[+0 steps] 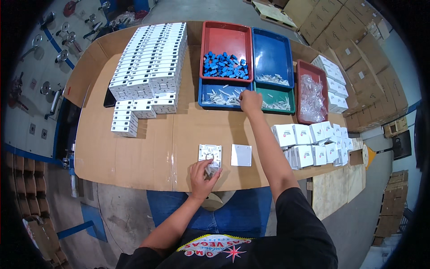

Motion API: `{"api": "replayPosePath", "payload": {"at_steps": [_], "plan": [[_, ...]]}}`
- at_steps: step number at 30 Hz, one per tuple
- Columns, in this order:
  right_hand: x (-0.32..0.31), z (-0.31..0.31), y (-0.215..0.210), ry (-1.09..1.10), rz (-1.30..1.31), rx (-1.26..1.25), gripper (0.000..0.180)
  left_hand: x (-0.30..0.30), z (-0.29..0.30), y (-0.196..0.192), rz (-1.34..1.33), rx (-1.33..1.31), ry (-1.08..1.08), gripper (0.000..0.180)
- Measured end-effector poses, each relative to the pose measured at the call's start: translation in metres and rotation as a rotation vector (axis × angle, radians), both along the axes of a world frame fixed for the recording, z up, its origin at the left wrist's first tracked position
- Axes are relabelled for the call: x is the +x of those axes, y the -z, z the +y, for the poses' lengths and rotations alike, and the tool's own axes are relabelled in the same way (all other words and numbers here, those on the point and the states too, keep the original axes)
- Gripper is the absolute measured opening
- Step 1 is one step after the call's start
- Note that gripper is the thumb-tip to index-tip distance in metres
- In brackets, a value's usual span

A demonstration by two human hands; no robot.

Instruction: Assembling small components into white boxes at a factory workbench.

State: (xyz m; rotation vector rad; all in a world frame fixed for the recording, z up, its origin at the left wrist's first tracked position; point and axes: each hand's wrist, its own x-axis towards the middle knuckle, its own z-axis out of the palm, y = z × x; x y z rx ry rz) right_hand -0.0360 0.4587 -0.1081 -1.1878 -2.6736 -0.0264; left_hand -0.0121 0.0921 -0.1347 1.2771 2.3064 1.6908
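Partly under L hand (202,180): wht sq. unit (216,154)

White panel wall (33,105) is filling upper left of frame, metal door handles (53,104) are jutting from it, blue edging (27,153) is running along its foot; cardboard compartments (29,179) are standing at lower left; grey floor (118,215) is spreading below cardboard-covered table (148,152), which is spanning centre; wooden pallet (275,15) is lying near top edge; brown carton stacks (329,27) are rising at upper right, pale wall (389,56) is showing beside them; plywood board (333,188) is resting at lower right
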Motion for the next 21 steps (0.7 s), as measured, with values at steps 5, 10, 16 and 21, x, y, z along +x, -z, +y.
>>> {"api": "replayPosePath", "payload": {"at_steps": [5, 10, 16, 21], "plan": [[-0.005, 0.011, 0.005, -0.01, -0.077, -0.064, 0.007, -0.001, 0.0, 0.001, -0.004, -0.014, 0.0, 0.046], [-0.001, 0.016, 0.003, -0.067, -0.105, -0.055, 0.01, -0.001, 0.001, 0.0, 0.007, -0.01, 0.005, 0.047], [0.007, 0.015, -0.026, -0.065, 0.093, -0.224, 0.019, 0.0, -0.001, -0.001, 0.009, 0.0, 0.002, 0.047], [0.016, 0.008, -0.04, -0.038, 0.236, -0.247, 0.02, 0.003, -0.001, -0.001, 0.007, 0.009, -0.012, 0.046]]}}
